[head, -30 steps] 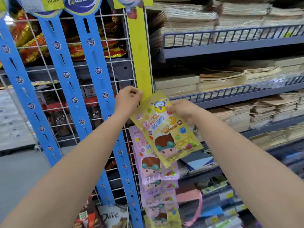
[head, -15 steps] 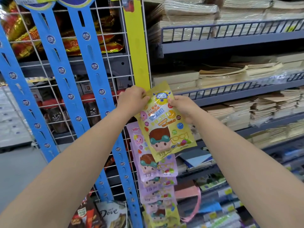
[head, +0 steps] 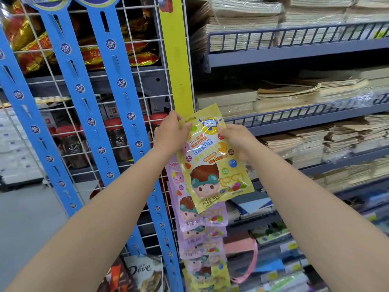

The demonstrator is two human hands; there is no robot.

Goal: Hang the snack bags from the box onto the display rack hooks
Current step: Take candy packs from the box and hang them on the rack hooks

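Note:
A yellow snack bag [head: 212,165] with a cartoon face is held up against the lower end of a yellow hanging strip [head: 176,60]. My left hand [head: 170,133] pinches the bag's top left corner beside its hang hole. My right hand [head: 237,142] grips the bag's right edge. Below it, several purple and yellow bags [head: 202,232] of the same kind hang in a column. The box is out of sight.
Three blue hanging strips [head: 88,114] run down a white wire grid [head: 147,85] on the left. Grey shelves [head: 294,53] stacked with wrapped paper goods fill the right. Chocolate bags [head: 141,272] hang low at the bottom. Grey floor lies at the lower left.
Both hands have raised the yellow bag and turned it from tilted to nearly upright, bringing its top up to the yellow strip's lower end.

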